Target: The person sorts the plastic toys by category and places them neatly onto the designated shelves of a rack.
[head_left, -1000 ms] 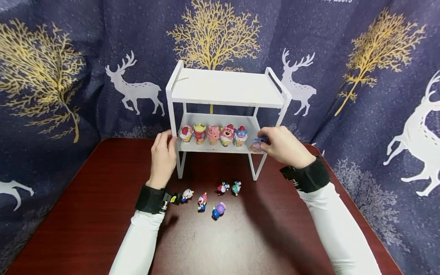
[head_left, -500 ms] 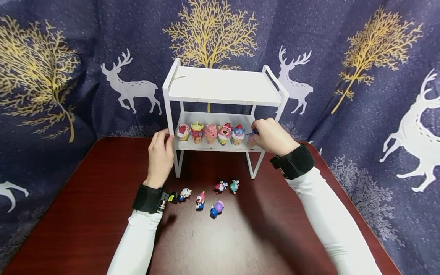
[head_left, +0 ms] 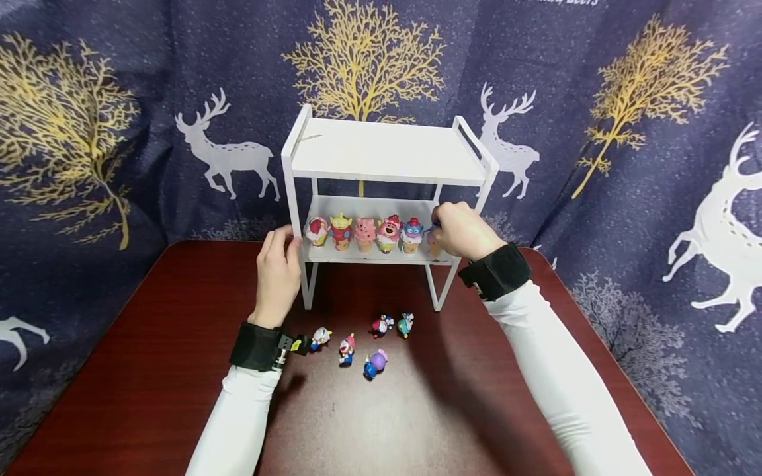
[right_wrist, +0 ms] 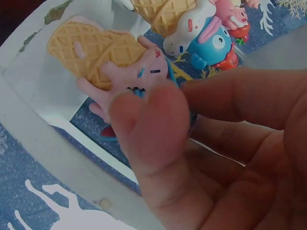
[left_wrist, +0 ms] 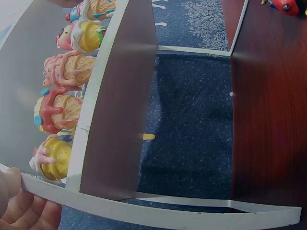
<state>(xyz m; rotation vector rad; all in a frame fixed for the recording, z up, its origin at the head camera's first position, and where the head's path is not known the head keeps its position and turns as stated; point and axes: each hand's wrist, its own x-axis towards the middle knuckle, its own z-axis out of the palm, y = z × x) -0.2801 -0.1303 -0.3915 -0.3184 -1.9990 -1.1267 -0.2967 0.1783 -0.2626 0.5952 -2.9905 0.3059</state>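
A white two-tier rack (head_left: 387, 151) stands on the table. My left hand (head_left: 277, 274) grips its left front post; in the left wrist view the thumb and curled fingers (left_wrist: 31, 206) lie on either side of the post. At the right end of the lower shelf my right hand (head_left: 467, 231) pinches an ice-cream-cone figurine (right_wrist: 115, 62) with a waffle base and pink-lilac topping. Fingers hide most of its upper part. Beside it stands a row of several cone figurines, among them a blue-faced one (head_left: 412, 235), a pink one (head_left: 365, 234) and a green-headed one (head_left: 341, 230).
Several small figurines lie on the dark red table (head_left: 119, 370) in front of the rack, including a purple-and-blue one (head_left: 376, 363) and a teal one (head_left: 405, 324). A dark blue curtain (head_left: 238, 39) with deer and trees hangs behind.
My right hand has moved left and set the lilac cone figurine closer to the blue-faced one on the lower shelf. The left hand stays on the rack post.
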